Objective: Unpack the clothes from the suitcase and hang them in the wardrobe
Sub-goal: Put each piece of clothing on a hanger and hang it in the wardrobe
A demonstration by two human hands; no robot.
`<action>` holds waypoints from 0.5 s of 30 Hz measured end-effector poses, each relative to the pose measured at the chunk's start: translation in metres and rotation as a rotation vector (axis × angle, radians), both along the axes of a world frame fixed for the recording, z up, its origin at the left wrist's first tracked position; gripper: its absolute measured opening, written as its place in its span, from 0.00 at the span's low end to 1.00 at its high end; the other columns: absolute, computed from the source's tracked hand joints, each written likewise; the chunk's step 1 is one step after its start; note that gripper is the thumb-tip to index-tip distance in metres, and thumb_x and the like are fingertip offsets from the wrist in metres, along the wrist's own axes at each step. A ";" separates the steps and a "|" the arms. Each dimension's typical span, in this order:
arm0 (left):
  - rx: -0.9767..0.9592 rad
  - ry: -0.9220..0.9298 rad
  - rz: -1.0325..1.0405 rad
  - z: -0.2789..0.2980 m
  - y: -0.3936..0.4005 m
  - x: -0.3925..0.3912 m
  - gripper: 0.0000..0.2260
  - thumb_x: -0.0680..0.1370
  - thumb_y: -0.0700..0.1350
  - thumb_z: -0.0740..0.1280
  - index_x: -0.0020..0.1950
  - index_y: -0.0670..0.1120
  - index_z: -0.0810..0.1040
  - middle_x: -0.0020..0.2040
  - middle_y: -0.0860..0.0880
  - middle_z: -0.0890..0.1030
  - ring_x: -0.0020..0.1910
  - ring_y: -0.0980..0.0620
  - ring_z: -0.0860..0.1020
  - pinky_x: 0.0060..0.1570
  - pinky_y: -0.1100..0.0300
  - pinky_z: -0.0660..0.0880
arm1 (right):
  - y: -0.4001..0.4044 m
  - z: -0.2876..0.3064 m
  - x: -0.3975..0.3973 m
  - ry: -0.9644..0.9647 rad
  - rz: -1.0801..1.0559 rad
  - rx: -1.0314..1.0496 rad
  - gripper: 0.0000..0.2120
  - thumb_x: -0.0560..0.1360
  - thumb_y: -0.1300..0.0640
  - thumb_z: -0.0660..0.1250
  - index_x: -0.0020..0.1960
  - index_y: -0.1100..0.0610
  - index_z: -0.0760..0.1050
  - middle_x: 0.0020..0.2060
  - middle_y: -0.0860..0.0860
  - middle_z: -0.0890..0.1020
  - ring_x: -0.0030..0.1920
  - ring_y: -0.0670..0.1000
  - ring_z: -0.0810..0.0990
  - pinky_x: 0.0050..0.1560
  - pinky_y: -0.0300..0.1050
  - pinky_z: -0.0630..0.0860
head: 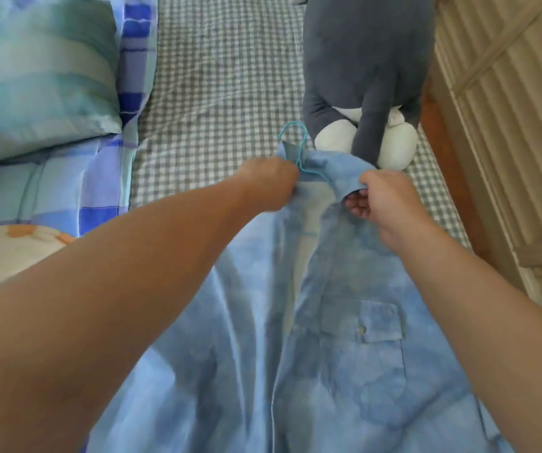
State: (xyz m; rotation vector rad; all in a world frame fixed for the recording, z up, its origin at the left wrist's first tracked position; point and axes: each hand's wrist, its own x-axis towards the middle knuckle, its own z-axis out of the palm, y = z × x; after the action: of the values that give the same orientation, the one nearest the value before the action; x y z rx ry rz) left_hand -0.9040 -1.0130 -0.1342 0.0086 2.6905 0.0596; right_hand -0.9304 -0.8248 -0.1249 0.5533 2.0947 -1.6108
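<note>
1. Shirt (344, 338): the blue tie-dyed one lies lengthwise on the bed (223, 76), front up, chest pocket showing, its collar end pointing away from you toward the stuffed toy (367, 93).
2. Your left hand (271, 181) has its fingers curled tight on the collar's left side, right beside the thin turquoise hanger (295, 142), whose hook pokes out past the neck opening.
3. Your right hand (380, 201) pinches the collar's right side, thumb on top and fingers tucked beneath the cloth. Holding both sides this way looks meant to spread the neck so the hanger seats inside the shoulders.
4. How far the hanger's arms reach into the shirt is hidden under the fabric, so you can't yet tell whether it sits evenly.
5. Room is tight ahead: the stuffed toy's white feet are just beyond the collar, nearly touching it.
6. On your left, the pillow (40, 76) and the striped quilt (67, 191) bound the checked sheet; on your right, the bed's wooden edge runs near the slatted panel (508, 125).
7. The freest way out seems to be upward and back toward you.
</note>
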 end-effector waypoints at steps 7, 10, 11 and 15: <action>0.993 -0.066 0.693 -0.008 0.008 0.055 0.29 0.82 0.38 0.65 0.80 0.54 0.59 0.56 0.53 0.75 0.47 0.55 0.77 0.36 0.70 0.75 | 0.000 -0.012 0.025 -0.043 0.318 0.171 0.06 0.80 0.54 0.62 0.53 0.52 0.77 0.47 0.52 0.82 0.48 0.51 0.80 0.50 0.48 0.76; 0.798 0.227 0.842 -0.029 0.038 0.124 0.16 0.78 0.38 0.64 0.63 0.52 0.76 0.49 0.53 0.80 0.41 0.54 0.79 0.29 0.67 0.72 | 0.003 -0.028 0.095 0.298 0.421 0.496 0.05 0.75 0.59 0.68 0.51 0.53 0.77 0.48 0.50 0.79 0.48 0.50 0.77 0.52 0.47 0.73; 0.808 0.217 0.957 -0.033 0.049 0.145 0.11 0.77 0.37 0.64 0.56 0.50 0.77 0.44 0.53 0.81 0.38 0.54 0.79 0.30 0.66 0.73 | 0.003 -0.033 0.122 0.375 0.422 0.511 0.05 0.74 0.61 0.69 0.49 0.54 0.76 0.46 0.50 0.78 0.45 0.50 0.76 0.49 0.46 0.72; 0.863 0.081 1.069 -0.051 0.085 0.197 0.10 0.78 0.35 0.64 0.51 0.48 0.81 0.45 0.53 0.84 0.47 0.51 0.83 0.52 0.57 0.78 | 0.006 -0.068 0.194 0.247 0.629 0.537 0.11 0.73 0.56 0.72 0.52 0.56 0.73 0.48 0.52 0.77 0.50 0.56 0.77 0.49 0.50 0.71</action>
State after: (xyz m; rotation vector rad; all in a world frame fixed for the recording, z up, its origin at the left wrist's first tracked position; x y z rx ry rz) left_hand -0.7070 -0.9282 -0.1854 -1.1327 2.1988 1.5002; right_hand -0.7361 -0.8190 -0.1926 -0.1699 2.5430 -0.7935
